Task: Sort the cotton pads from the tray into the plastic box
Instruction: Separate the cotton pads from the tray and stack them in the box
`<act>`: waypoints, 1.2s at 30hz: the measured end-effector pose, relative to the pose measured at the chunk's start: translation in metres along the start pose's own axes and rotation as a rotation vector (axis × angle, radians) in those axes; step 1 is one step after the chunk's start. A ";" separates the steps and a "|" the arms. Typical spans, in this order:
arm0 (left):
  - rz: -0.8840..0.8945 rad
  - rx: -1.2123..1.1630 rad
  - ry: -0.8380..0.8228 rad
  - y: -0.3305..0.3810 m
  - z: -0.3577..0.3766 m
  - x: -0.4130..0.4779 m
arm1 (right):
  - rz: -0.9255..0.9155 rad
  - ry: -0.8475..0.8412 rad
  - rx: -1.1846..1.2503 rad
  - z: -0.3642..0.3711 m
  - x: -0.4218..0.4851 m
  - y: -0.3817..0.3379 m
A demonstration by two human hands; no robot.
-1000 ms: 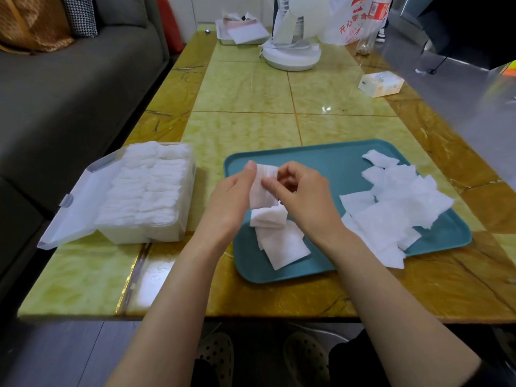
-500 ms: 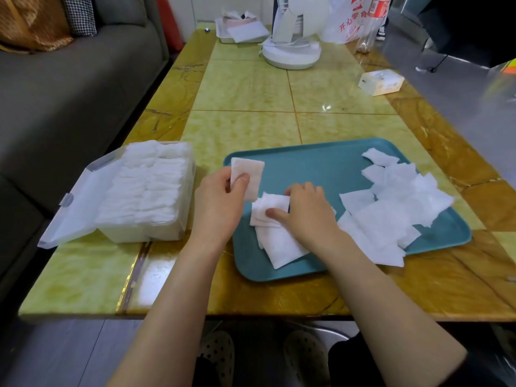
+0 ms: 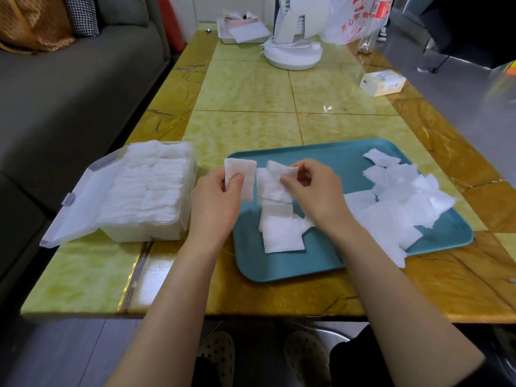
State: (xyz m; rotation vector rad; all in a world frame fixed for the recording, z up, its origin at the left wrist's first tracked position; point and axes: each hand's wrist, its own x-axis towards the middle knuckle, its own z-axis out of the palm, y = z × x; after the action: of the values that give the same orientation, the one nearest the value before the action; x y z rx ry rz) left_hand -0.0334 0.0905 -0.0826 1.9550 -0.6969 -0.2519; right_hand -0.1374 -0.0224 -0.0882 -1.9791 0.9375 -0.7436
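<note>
The left hand (image 3: 215, 196) pinches a cotton pad (image 3: 242, 172) between thumb and fingers, held up over the left edge of the teal tray (image 3: 321, 263). The right hand (image 3: 315, 191) pinches a second pad (image 3: 275, 183) just beside it. Under them a small stack (image 3: 282, 233) lies on the tray, and a loose heap (image 3: 405, 202) covers its right side. On the bench (image 3: 251, 90) to the left, the plastic box (image 3: 145, 233) sits with its lid (image 3: 81, 202) open, packed with rows of pads.

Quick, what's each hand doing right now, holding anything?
Left hand: pinches one cotton pad.
Right hand: pinches a second cotton pad.
</note>
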 end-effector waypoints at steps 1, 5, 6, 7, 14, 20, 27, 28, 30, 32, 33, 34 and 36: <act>-0.012 -0.008 0.004 0.000 0.000 0.000 | 0.000 0.020 0.059 -0.002 0.000 -0.002; -0.025 -0.038 0.005 0.000 -0.001 0.001 | 0.023 -0.090 0.302 -0.009 -0.004 -0.012; -0.024 -0.052 -0.010 -0.001 0.000 0.002 | 0.032 -0.158 0.381 -0.009 -0.005 -0.015; -0.023 -0.073 -0.038 -0.002 0.001 0.002 | 0.030 -0.210 0.428 -0.008 -0.006 -0.016; -0.001 -0.246 -0.226 0.007 0.005 -0.004 | -0.032 -0.055 0.216 -0.001 -0.006 -0.011; -0.078 -0.294 -0.266 0.009 0.006 -0.006 | 0.018 -0.042 0.287 -0.001 -0.007 -0.015; -0.161 -0.388 -0.267 0.006 0.005 -0.004 | 0.210 -0.369 0.710 -0.008 -0.011 -0.021; -0.168 -0.398 -0.271 0.007 0.005 -0.004 | 0.207 -0.390 0.677 -0.005 -0.012 -0.021; -0.173 -0.398 -0.270 0.009 0.005 -0.005 | 0.196 -0.399 0.590 0.000 -0.014 -0.020; -0.158 -0.355 -0.248 0.010 0.005 -0.005 | 0.151 -0.345 0.460 0.000 -0.013 -0.018; -0.140 -0.309 -0.219 0.009 0.006 -0.004 | 0.117 -0.303 0.410 -0.002 -0.011 -0.016; -0.119 -0.257 -0.185 0.006 0.007 -0.003 | 0.090 -0.261 0.391 -0.005 -0.010 -0.015; -0.099 -0.202 -0.141 0.003 0.007 -0.001 | 0.063 -0.208 0.421 -0.011 -0.008 -0.014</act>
State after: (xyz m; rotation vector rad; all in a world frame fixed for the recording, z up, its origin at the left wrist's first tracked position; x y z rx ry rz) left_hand -0.0387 0.0850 -0.0833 1.7925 -0.6402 -0.5052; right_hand -0.1453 -0.0153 -0.0719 -1.6122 0.6537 -0.6264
